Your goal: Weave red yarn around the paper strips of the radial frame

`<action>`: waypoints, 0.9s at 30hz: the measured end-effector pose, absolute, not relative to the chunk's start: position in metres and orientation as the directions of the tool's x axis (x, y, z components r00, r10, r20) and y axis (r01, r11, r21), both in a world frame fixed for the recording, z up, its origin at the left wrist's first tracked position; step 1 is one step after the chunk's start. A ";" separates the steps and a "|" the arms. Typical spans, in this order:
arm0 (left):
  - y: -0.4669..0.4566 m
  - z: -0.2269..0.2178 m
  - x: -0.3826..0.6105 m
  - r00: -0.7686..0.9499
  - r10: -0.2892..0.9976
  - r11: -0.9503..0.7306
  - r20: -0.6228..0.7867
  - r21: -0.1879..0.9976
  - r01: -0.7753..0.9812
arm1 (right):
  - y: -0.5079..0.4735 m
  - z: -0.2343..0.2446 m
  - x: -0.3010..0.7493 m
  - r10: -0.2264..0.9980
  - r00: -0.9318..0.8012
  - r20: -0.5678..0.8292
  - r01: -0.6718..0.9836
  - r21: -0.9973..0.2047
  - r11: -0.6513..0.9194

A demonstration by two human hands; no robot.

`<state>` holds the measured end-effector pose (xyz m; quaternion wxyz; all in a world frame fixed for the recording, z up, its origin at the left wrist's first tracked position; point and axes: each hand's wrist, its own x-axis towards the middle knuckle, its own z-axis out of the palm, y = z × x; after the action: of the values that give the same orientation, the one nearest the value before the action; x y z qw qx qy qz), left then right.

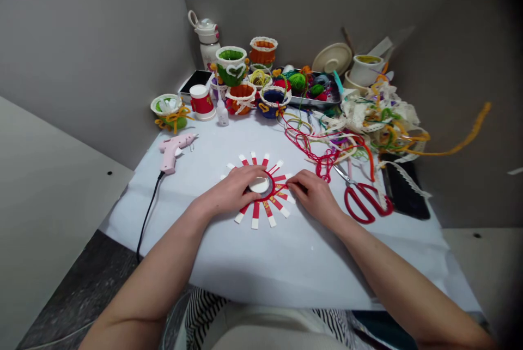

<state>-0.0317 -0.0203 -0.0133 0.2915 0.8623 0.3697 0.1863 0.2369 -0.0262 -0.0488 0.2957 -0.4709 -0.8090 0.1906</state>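
A paper cup cut into strips lies splayed flat like a sun, its red-and-white strips spread around a round whitish base. Red yarn runs around the base among the strips. My left hand lies over the cup's left side, thumb and fingers pressing on either side of the base. To the right of the strips, my right hand is closed in a pinch on the red yarn, its fingertips near the strip ends. Some strips are hidden under my left hand.
Red-handled scissors lie at the right, near a black phone and tangled yarn and lace. A pink glue gun with a cord is at the left. Decorated cups, a small bottle and a yarn tray stand behind.
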 end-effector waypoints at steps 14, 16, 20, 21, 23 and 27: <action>-0.016 -0.019 -0.033 0.648 0.751 -0.570 0.129 0.624 0.535 | -0.059 -0.040 0.244 0.754 -0.473 0.455 0.545 -0.521 0.657; -0.016 -0.022 -0.035 0.669 0.731 -0.584 0.136 0.633 0.509 | -0.071 -0.038 0.247 0.710 -0.519 0.476 0.560 -0.439 0.703; -0.015 -0.023 -0.035 0.661 0.740 -0.571 0.124 0.634 0.521 | -0.094 -0.039 0.252 0.641 -0.611 0.465 0.574 -0.298 0.763; -0.016 -0.022 -0.035 0.659 0.743 -0.568 0.118 0.634 0.526 | -0.099 -0.040 0.252 0.625 -0.632 0.458 0.567 -0.276 0.776; -0.016 -0.021 -0.034 0.657 0.746 -0.563 0.111 0.632 0.532 | -0.105 -0.042 0.252 0.593 -0.671 0.444 0.545 -0.246 0.801; -0.016 -0.018 -0.033 0.651 0.753 -0.552 0.096 0.631 0.546 | -0.110 -0.043 0.251 0.578 -0.706 0.410 0.532 -0.232 0.814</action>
<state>-0.0333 -0.0158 -0.0181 0.2868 0.8620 0.3767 0.1810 0.2506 -0.1097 -0.0434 0.2381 -0.3009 -0.9222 0.0480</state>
